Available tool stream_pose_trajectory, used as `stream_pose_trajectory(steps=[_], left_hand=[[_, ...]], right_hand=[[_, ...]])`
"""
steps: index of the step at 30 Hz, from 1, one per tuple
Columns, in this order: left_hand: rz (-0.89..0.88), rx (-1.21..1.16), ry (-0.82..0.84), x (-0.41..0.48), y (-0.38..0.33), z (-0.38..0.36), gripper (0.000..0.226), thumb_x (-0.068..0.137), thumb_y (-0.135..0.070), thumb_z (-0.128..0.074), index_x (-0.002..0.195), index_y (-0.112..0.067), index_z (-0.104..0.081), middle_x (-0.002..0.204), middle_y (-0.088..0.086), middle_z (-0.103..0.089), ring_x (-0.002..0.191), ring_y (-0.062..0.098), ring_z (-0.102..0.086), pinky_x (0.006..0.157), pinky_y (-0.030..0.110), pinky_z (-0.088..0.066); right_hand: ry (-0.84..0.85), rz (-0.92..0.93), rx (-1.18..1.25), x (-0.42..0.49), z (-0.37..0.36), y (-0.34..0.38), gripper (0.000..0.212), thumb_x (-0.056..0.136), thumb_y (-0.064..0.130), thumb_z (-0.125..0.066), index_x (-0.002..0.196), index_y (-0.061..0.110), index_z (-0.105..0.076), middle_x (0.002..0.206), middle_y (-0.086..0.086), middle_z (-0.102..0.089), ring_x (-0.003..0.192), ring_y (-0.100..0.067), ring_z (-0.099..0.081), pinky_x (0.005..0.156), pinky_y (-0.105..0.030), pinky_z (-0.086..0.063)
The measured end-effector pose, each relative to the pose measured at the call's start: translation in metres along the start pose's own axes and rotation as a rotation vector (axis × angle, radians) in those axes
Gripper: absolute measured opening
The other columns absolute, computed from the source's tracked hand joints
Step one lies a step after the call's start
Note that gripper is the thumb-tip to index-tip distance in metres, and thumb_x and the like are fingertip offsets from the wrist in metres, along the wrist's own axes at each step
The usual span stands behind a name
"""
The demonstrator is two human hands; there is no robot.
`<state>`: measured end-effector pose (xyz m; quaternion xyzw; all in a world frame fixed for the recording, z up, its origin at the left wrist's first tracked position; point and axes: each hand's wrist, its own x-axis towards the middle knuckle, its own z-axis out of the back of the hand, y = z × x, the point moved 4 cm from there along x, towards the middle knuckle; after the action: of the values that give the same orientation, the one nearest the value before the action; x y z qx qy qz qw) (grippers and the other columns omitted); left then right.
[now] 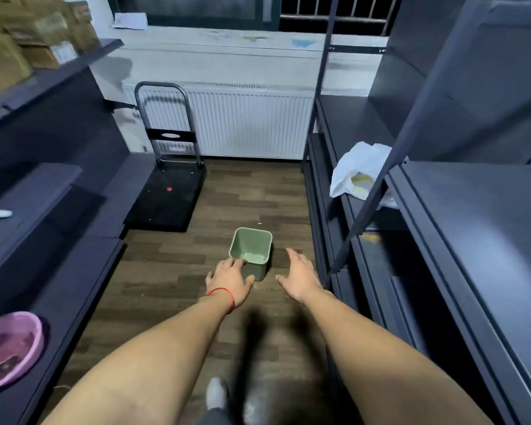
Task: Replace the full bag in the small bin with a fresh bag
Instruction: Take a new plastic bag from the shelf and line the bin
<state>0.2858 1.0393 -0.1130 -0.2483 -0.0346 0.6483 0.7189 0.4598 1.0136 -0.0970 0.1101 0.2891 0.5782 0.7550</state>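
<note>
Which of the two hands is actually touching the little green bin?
The left hand, wearing the red string bracelet: its fingers rest on the green bin rim. The right hand hovers apart, open.

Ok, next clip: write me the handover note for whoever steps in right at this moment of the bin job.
Left hand: open, fingers at the near left rim of the green bin, holding nothing.
Right hand: open, spread just right of the bin, not touching it.
The bin stands upright on the wooden floor between the shelving units; it looks bare inside, no liner visible.
A white plastic bag lies on the right-hand shelf; whether it is the full one or the fresh one cannot be told.
Done, apparently: old bag out. Left: fit a fresh bag into the bin.
</note>
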Motion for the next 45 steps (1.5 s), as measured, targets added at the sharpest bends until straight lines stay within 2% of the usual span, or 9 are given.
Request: stream_pose_trajectory(steps=[11,18,22,24,31,36,40,45], left_hand=[[-0.079,0.004,0.059,0.174,0.01,0.05,0.052,0.09,-0.043,-0.05,0.139,-0.026,-0.041,0.147,-0.004,-0.037,0.139,0.017,-0.026,0.112,0.05,-0.027],[-0.129,0.026,0.059,0.267,0.014,0.093,0.047,0.09,-0.042,-0.05,0.135,-0.03,-0.044,0.143,-0.006,-0.041,0.137,0.016,-0.031,0.112,0.047,-0.028],[-0.172,0.02,0.07,0.303,0.007,0.096,0.043,0.089,-0.037,-0.053,0.131,-0.028,-0.048,0.137,-0.001,-0.047,0.131,0.02,-0.037,0.107,0.042,-0.035],[-0.189,-0.006,0.101,0.319,-0.002,0.092,0.045,0.09,-0.038,-0.053,0.133,-0.026,-0.047,0.138,0.002,-0.048,0.13,0.023,-0.038,0.107,0.042,-0.036],[-0.215,0.024,0.187,0.37,-0.053,0.076,0.052,0.092,-0.044,-0.049,0.14,-0.028,-0.038,0.146,0.002,-0.041,0.134,0.026,-0.035,0.111,0.05,-0.031],[-0.249,0.03,0.207,0.405,-0.117,0.064,0.054,0.089,-0.049,-0.05,0.139,-0.03,-0.041,0.143,0.003,-0.044,0.131,0.027,-0.04,0.108,0.049,-0.035],[-0.309,0.104,0.215,0.424,-0.173,0.054,0.054,0.089,-0.049,-0.05,0.139,-0.031,-0.041,0.147,0.003,-0.04,0.133,0.029,-0.038,0.109,0.049,-0.034],[-0.395,0.116,0.269,0.445,-0.234,0.032,0.051,0.088,-0.045,-0.053,0.136,-0.033,-0.043,0.148,0.003,-0.037,0.138,0.026,-0.031,0.111,0.048,-0.029]], right_hand=[[-0.012,-0.12,-0.012,0.15,0.02,0.051,0.076,0.089,0.031,-0.061,0.151,0.02,-0.019,0.153,-0.009,-0.03,0.141,-0.03,-0.026,0.114,-0.045,-0.026],[-0.058,-0.181,0.044,0.222,0.041,0.094,0.071,0.091,0.03,-0.058,0.151,0.023,-0.021,0.151,-0.004,-0.032,0.138,-0.027,-0.03,0.11,-0.042,-0.03],[-0.079,-0.2,0.086,0.243,0.055,0.093,0.062,0.088,0.028,-0.058,0.144,0.025,-0.031,0.146,-0.005,-0.037,0.131,-0.029,-0.038,0.104,-0.04,-0.034],[-0.078,-0.211,0.082,0.255,0.063,0.086,0.06,0.09,0.03,-0.058,0.144,0.024,-0.031,0.147,-0.005,-0.035,0.132,-0.029,-0.037,0.102,-0.041,-0.034],[-0.093,-0.293,0.098,0.3,0.095,0.035,0.072,0.091,0.034,-0.059,0.15,0.021,-0.02,0.156,-0.006,-0.022,0.139,-0.029,-0.029,0.111,-0.046,-0.033],[-0.169,-0.339,0.115,0.327,0.14,-0.014,0.071,0.091,0.036,-0.058,0.15,0.022,-0.022,0.154,-0.007,-0.023,0.139,-0.029,-0.03,0.109,-0.043,-0.035],[-0.251,-0.371,0.122,0.343,0.172,-0.047,0.063,0.09,0.035,-0.057,0.147,0.025,-0.031,0.147,-0.009,-0.031,0.133,-0.03,-0.037,0.107,-0.043,-0.038],[-0.262,-0.468,0.097,0.346,0.19,-0.086,0.059,0.092,0.029,-0.051,0.146,0.028,-0.03,0.149,-0.009,-0.026,0.134,-0.03,-0.033,0.106,-0.038,-0.033]])
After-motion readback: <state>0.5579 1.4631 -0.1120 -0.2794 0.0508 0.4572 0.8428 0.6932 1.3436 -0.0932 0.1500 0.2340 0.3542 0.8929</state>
